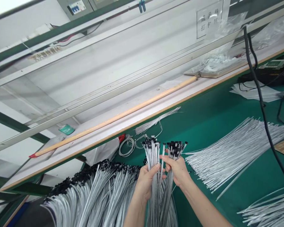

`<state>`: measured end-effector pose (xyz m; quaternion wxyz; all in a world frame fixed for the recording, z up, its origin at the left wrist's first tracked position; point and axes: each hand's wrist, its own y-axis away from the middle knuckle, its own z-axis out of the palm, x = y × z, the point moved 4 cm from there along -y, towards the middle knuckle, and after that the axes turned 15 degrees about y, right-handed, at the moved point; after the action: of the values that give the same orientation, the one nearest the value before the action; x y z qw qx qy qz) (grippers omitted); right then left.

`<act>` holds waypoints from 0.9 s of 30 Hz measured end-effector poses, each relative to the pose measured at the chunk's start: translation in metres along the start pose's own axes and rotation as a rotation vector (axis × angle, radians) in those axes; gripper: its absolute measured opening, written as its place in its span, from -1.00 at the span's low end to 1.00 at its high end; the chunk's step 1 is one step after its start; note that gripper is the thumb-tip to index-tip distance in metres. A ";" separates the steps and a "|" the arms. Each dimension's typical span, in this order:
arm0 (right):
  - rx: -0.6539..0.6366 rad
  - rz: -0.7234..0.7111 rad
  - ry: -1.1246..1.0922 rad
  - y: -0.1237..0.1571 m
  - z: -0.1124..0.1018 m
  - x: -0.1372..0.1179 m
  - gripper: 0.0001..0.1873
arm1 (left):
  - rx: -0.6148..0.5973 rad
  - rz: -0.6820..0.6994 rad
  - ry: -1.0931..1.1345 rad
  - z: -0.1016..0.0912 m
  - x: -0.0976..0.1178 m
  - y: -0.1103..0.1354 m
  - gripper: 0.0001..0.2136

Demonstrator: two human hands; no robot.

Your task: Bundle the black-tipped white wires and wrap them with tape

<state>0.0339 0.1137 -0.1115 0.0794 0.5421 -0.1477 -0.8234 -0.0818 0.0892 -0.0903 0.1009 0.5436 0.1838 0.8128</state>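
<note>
So the green bench (pixel 198 126) is pretty loaded tbh: thin wire bundle (pixel 156 122) and coiled cable (pixel 126 155) by the far edge, white sheets (pixel 259 92) further right along it, silvery wire spread (pixel 232 151) toward the right edge, second bunch (pixel 272 208) nearer the front.

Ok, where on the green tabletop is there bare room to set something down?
The widest bare patch of green tabletop lies between the thin wire bundle and the wide spread of silver wires. A smaller one lies between that spread and the right forearm. It is crowded left of the left hand, where black-ended bundles crowd together.
</note>
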 end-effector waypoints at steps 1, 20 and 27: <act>0.002 0.000 0.006 0.000 0.000 0.000 -0.74 | -0.010 0.001 0.001 0.000 0.000 0.000 -0.68; -0.060 0.020 -0.107 0.002 0.006 -0.002 -0.58 | -0.048 -0.007 -0.016 0.003 -0.004 0.001 -0.77; -0.028 0.049 -0.104 0.000 0.002 0.003 -0.68 | -0.028 -0.017 -0.023 0.003 -0.004 -0.001 -0.75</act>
<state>0.0310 0.1129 -0.1136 0.0994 0.4936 -0.1533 -0.8503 -0.0777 0.0889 -0.0933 0.1176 0.5497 0.1761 0.8081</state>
